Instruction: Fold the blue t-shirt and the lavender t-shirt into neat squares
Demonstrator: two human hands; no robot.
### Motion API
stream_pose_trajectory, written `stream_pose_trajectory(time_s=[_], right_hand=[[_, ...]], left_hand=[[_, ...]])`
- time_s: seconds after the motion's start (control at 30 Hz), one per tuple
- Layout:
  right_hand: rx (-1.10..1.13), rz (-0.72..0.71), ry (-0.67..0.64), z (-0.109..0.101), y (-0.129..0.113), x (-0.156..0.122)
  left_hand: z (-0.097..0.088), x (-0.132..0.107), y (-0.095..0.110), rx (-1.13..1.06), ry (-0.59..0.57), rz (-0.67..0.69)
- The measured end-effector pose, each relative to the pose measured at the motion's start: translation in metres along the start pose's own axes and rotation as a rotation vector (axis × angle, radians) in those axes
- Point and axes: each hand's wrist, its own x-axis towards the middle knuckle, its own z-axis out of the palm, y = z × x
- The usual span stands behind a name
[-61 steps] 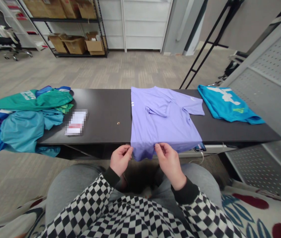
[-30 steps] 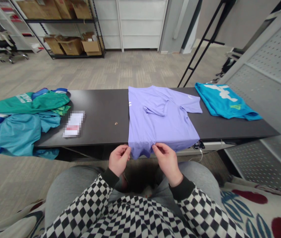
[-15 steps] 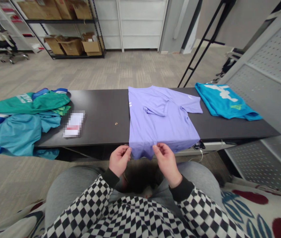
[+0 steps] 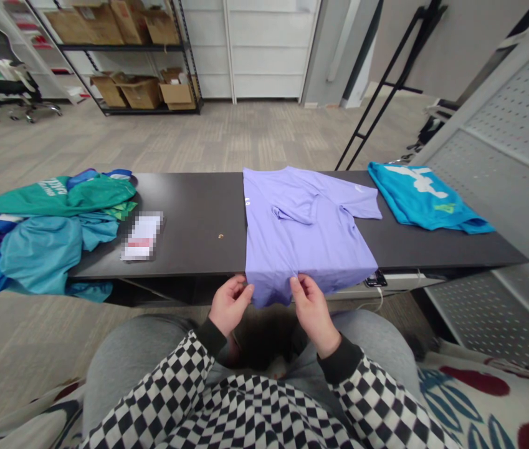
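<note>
A lavender T-shirt (image 4: 306, 240) lies across the dark table, folded lengthwise with one sleeve turned in over the body. Its hem hangs over the table's front edge. My left hand (image 4: 230, 304) pinches the hem's left corner between thumb and fingers. With thumb and fingertips, my right hand (image 4: 313, 305) grips the hem near its middle, where the cloth puckers. Both hands are just in front of the table edge.
The dark table (image 4: 189, 218) holds a heap of green and blue clothes (image 4: 40, 237) at left, a blurred white item (image 4: 142, 236), and a folded blue garment (image 4: 427, 194) at right. A phone (image 4: 376, 279) with a cable sits below the table edge. A metal pegboard panel (image 4: 502, 187) stands at right.
The whole view has shifted slightly. Both hands keep their hold on the shirt's hem, and the shirt lies much as before.
</note>
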Motion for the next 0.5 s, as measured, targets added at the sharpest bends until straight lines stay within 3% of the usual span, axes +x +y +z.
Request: stream_pose_trajectory(time_s=[0.13,0.27,0.5], right_hand=[[-0.002,0.034,-0.167,-0.001,0.009,0.004],[-0.035,0.039,-0.189,-0.006,0.010,0.009],[-0.117,-0.029,-0.122,-0.016,0.006,0.014]], left_hand=[[0.003,0.006,-0.001,0.112,-0.131,0.000],[0.005,0.011,-0.009,0.173,-0.197,-0.046],[0.003,0.015,-0.016,0.338,-0.110,-0.026]])
